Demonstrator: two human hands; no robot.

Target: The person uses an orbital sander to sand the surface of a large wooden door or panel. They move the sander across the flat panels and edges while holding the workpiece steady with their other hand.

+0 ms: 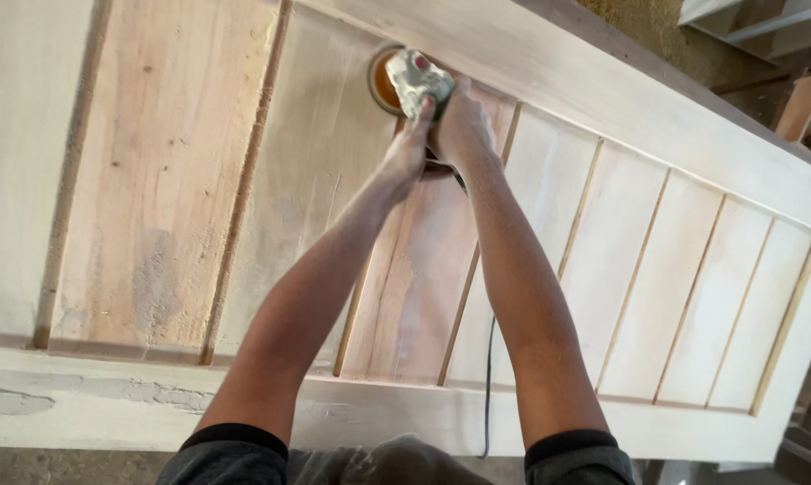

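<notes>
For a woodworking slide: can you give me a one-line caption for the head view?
Both hands, left hand and right hand, grip a dusty disc sander on a pale panelled wooden door.

One head camera looks steeply down, close over the wooden door (199, 180).

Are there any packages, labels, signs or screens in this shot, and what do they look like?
None in view: only the pale wooden door panel, and a dusty sander with an orange disc gripped by the left hand and right hand.
</notes>
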